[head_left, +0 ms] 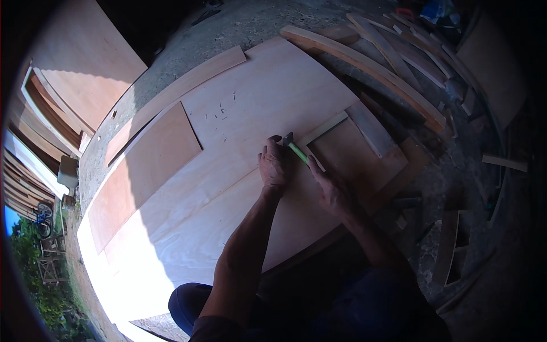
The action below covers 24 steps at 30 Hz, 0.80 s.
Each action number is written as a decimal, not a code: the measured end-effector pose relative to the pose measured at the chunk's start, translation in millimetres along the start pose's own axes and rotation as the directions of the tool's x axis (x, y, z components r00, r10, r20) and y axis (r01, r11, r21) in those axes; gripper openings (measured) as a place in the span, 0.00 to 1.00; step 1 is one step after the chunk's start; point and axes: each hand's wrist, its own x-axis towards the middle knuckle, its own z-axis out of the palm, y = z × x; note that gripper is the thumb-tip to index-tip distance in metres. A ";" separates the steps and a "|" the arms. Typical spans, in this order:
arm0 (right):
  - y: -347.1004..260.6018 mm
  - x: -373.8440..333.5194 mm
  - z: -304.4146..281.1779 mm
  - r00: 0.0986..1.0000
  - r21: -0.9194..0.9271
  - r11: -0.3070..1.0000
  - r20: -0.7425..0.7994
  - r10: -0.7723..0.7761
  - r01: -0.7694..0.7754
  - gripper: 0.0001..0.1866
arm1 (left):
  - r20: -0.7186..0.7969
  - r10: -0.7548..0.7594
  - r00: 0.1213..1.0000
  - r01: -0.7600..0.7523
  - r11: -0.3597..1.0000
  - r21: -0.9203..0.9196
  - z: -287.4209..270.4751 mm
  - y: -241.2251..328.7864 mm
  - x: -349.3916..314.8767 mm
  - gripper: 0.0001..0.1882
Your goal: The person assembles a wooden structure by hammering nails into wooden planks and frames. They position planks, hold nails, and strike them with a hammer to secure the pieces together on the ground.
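My right hand grips a hammer by its green handle. The hammer's dark head is close beside the fingertips of my left hand. That left hand rests on a large pale plywood sheet, its fingers drawn together; whatever they pinch is too small to make out. Several loose nails lie scattered on the sheet beyond my hands. Just right of the hammer, a light wood strip and a wider board meet at a corner on the sheet.
A smaller plywood panel and a long thin board lie along the left side. Thick wooden beams and offcuts crowd the concrete floor at the right. Upright panels stand at far left. Bright sunlight covers the near left corner.
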 end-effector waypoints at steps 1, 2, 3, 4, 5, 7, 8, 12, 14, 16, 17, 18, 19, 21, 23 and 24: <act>-2.2 -0.7 0.1 0.998 0.035 0.999 -0.064 -0.022 0.025 0.41 | -0.008 -0.011 1.000 0.011 1.000 -0.018 -1.1 -2.5 1.3 0.27; -6.4 -4.5 -1.2 0.991 0.068 0.996 -0.128 -0.042 0.051 0.39 | -0.043 -0.016 0.999 0.016 1.000 -0.018 -1.0 -7.5 -2.3 0.25; -9.5 -5.9 -3.0 0.980 0.100 0.992 -0.193 -0.058 0.078 0.37 | -0.077 -0.021 0.997 0.020 1.000 -0.018 0.0 -14.1 -9.4 0.24; -11.2 -6.9 -6.1 0.976 0.124 0.989 -0.213 -0.055 0.083 0.36 | -0.104 -0.028 0.994 0.026 0.999 -0.025 0.5 -12.6 -13.7 0.23; -13.7 -7.3 -8.4 0.971 0.148 0.985 -0.232 -0.051 0.087 0.36 | -0.074 -0.010 0.997 0.009 1.000 -0.018 -0.8 -13.8 -10.2 0.19; -11.0 -6.1 -10.0 0.958 0.188 0.976 -0.282 -0.055 0.112 0.35 | -0.009 0.030 1.000 -0.030 1.000 -0.003 -8.0 -18.1 -0.3 0.13; -6.6 -8.9 -10.6 0.966 0.199 0.978 -0.258 -0.011 0.064 0.37 | -0.035 -0.011 0.999 0.007 0.994 -0.107 -7.2 -17.8 -1.3 0.10; 5.3 -14.8 -8.0 0.964 0.276 0.961 -0.253 0.085 -0.013 0.38 | -0.115 -0.024 0.993 -0.016 0.941 -0.338 -1.4 -28.2 0.6 0.05; 8.4 -16.8 -3.7 0.958 0.316 0.949 -0.270 0.100 -0.009 0.37 | -0.124 0.035 0.992 -0.068 0.960 -0.271 -0.6 -31.0 3.6 0.05; 11.6 -18.7 -0.6 0.958 0.343 0.939 -0.262 0.113 -0.017 0.36 | -0.100 0.074 0.992 -0.085 0.991 -0.100 -1.7 -31.5 5.9 0.06; 11.9 -20.1 0.7 0.962 0.350 0.936 -0.243 0.124 -0.033 0.37 | -0.104 0.099 0.990 -0.103 0.994 -0.031 -2.4 -30.2 5.5 0.06; 11.6 -22.3 2.1 0.965 0.356 0.933 -0.224 0.135 -0.047 0.37 | -0.107 0.124 0.987 -0.120 0.992 0.039 -2.4 -28.6 4.5 0.06; 12.2 -23.5 1.8 0.968 0.357 0.932 -0.204 0.143 -0.063 0.37 | -0.110 0.147 0.983 -0.135 0.985 0.103 -1.7 -24.4 3.5 0.07; 14.8 -22.5 4.6 0.976 0.280 0.960 -0.200 0.086 -0.027 0.38 | -0.080 0.135 0.988 -0.123 0.982 0.141 -2.1 -17.7 3.2 0.06; 16.6 -20.2 7.4 0.984 0.191 0.981 -0.171 0.050 -0.017 0.38 | -0.060 0.113 0.992 -0.103 0.982 0.156 -1.5 -15.9 3.5 0.06; 16.9 -17.6 8.7 0.988 0.141 0.990 -0.146 0.046 -0.025 0.38 | -0.053 0.098 0.994 -0.089 0.984 0.153 -1.6 -15.2 3.9 0.06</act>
